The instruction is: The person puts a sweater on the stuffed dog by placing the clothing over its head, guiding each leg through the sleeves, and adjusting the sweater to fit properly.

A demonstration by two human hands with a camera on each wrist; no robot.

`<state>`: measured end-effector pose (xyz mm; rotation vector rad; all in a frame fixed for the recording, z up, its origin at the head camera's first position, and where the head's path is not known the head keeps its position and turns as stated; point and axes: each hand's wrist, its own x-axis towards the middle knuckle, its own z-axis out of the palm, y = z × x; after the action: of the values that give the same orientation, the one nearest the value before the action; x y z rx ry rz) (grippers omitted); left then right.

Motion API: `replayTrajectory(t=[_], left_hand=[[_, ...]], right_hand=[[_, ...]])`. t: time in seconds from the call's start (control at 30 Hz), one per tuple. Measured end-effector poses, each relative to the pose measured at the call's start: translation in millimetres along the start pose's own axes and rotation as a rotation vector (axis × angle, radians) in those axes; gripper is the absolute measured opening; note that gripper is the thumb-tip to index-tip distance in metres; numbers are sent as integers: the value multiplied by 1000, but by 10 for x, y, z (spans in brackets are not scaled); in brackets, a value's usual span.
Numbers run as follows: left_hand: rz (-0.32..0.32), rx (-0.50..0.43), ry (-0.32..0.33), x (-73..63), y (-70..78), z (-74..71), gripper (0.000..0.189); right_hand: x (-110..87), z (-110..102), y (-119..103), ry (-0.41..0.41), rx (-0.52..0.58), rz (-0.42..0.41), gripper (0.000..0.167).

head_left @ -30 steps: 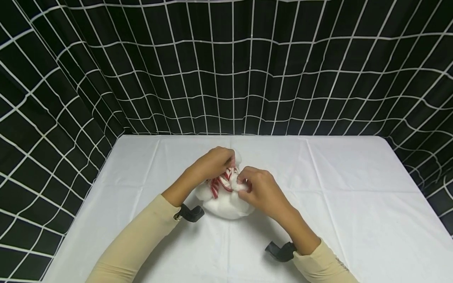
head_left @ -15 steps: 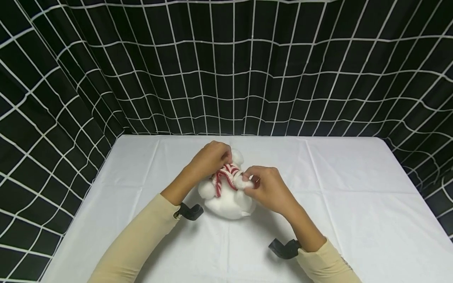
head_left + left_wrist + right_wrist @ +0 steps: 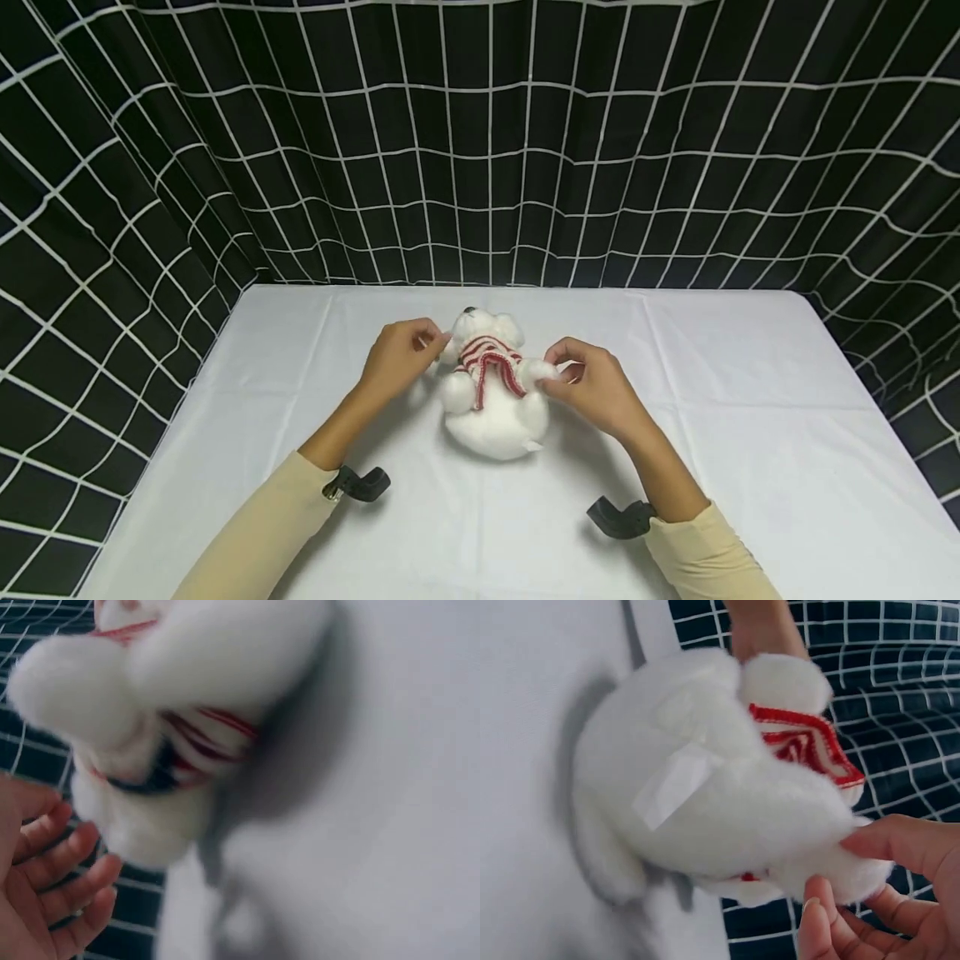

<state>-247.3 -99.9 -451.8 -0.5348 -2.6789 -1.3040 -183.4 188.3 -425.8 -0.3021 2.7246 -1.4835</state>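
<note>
One plush paw [image 3: 840,868] is partly hidden by the right hand [image 3: 600,392].

White fluffy plush animal [image 3: 497,402], dark-nosed, red-and-white striped knit scarf [image 3: 491,351] round neck; lies on white cloth-covered table [image 3: 750,417], head toward table's far edge.

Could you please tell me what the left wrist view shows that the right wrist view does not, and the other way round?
Only the left wrist view shows the fingers of the left hand, loosely curved beside the plush toy; whether they touch it is hard to tell.
Only the right wrist view shows the toy's white tag and the right hand pinching one limb.
Both show the toy, its red-and-white striped knit, the white cloth and the black grid curtain.
</note>
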Motion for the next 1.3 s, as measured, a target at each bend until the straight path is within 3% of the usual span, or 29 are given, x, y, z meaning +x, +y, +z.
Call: replayTrajectory(t=[0.07, 0.27, 0.4, 0.67, 0.93, 1.13, 1.3], left_hand=[[-17, -39, -72, -124, -100, -12, 22], [64, -222, -368, -327, -194, -27, 9], [55, -344, -421, -352, -204, -16, 13], [87, -401, -337, -428, -228, 167, 12], [68, -401, -184, -417, -146, 276, 8], [80, -321, -36, -407, -74, 404, 9], [199, -148, 76, -400, -20, 517, 22]], right_hand=[[2, -4, 22, -29, 64, 36, 22], [8, -11, 79, -66, 164, 114, 32], [19, -6, 122, -113, 161, 152, 34], [17, 26, 293, -165, 172, 104, 29], [69, 64, 483, -211, 306, -85, 15], [86, 217, 491, -109, 191, -182, 7], [83, 316, 400, 22, 49, -211, 14]])
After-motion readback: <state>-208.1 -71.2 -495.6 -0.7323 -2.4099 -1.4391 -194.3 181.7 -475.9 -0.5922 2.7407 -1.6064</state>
